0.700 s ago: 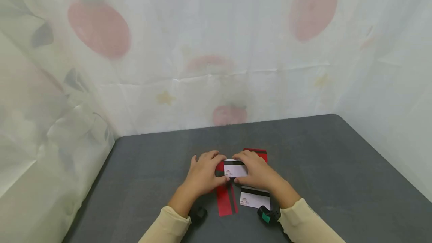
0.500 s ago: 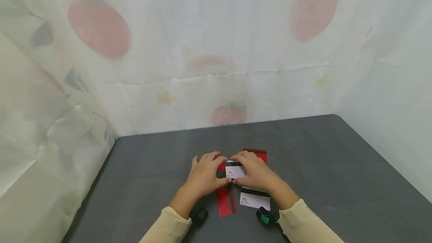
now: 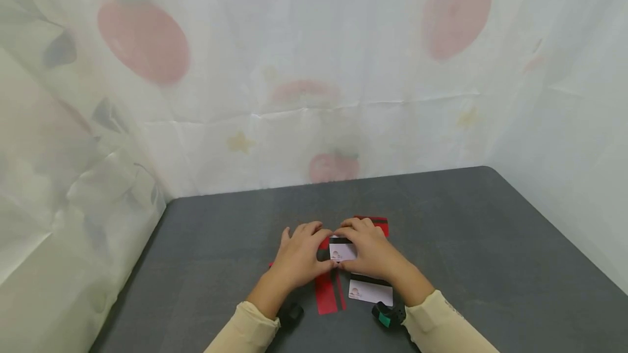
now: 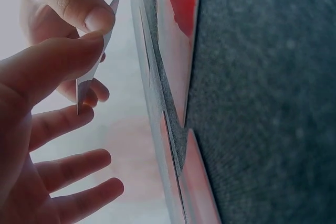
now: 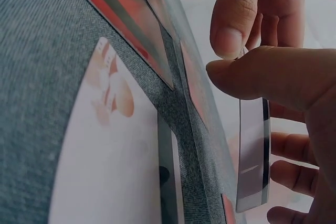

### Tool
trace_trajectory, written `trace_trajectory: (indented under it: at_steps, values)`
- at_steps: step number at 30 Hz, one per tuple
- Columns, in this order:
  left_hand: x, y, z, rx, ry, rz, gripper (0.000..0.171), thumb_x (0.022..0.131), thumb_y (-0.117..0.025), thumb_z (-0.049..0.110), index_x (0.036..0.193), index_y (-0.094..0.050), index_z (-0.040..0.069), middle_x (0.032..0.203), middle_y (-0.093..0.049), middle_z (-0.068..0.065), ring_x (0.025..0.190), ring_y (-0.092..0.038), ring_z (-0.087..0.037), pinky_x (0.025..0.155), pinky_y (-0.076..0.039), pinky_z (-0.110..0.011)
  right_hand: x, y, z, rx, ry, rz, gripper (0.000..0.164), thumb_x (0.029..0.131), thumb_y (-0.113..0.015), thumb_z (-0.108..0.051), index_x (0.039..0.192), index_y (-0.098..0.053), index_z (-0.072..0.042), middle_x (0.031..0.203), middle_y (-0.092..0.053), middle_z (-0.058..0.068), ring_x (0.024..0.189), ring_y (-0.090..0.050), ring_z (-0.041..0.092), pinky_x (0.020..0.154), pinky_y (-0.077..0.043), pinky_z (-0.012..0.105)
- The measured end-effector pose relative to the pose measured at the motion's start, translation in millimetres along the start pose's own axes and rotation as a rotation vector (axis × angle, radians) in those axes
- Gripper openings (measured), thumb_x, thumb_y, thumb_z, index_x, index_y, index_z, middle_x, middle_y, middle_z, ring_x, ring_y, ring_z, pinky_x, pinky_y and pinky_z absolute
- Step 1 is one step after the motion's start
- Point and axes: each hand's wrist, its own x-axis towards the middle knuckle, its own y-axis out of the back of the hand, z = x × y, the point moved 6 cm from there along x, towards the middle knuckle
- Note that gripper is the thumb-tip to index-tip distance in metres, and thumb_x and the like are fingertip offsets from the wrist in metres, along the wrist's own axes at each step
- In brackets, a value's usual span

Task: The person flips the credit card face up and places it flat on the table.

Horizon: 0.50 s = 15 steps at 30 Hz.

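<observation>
A white card with a black stripe [image 3: 342, 251] is held up above the table between both hands. My left hand [image 3: 300, 252] pinches its left end, thumb at the lower edge and index finger at the upper. My right hand [image 3: 373, 249] grips the card from the other side and covers its right part. In the left wrist view the card [image 4: 94, 69] stands edge-on, with both thumbs close together on it. The right wrist view shows its striped face [image 5: 253, 156] reaching down beside the right fingers.
On the dark table [image 3: 221, 244] below lie a second white striped card [image 3: 370, 291], a red striped card [image 3: 326, 294], another red card [image 3: 381, 227] behind the right hand, and red partly hidden by the left hand. Pale curtains stand behind and at the sides.
The held card has shifted slightly right and nearer me, and less of it shows past the right hand. The thumbs and index fingertips have come closer together. The lying cards have not moved.
</observation>
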Motion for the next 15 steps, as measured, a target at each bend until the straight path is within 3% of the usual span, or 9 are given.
trace_trajectory:
  at_steps: [10,15]
  values:
    - [-0.7,-2.5,-0.3,0.004,-0.004,-0.015,0.061,0.08,-0.075,0.051,0.133,-0.059,0.027,0.143,-0.052,-0.005,0.132,-0.047,-0.03,0.103,-0.03,-0.072,-0.5,-1.5,-1.7,0.019,-0.004,-0.024,0.057,0.078,-0.08,-0.043,0.128,-0.064,-0.02,0.133,-0.056,0.004,0.115,-0.049,0.025,0.093,-0.045,0.048]
    - [0.1,-3.0,-1.0,-0.044,-0.003,-0.017,0.061,0.081,-0.075,0.051,0.133,-0.058,0.027,0.142,-0.052,-0.006,0.13,-0.049,-0.03,0.101,-0.036,-0.067,-1.1,-1.5,-0.4,0.025,-0.028,-0.013,0.056,0.078,-0.081,-0.042,0.128,-0.064,-0.021,0.131,-0.057,0.003,0.115,-0.049,0.024,0.092,-0.045,0.048]
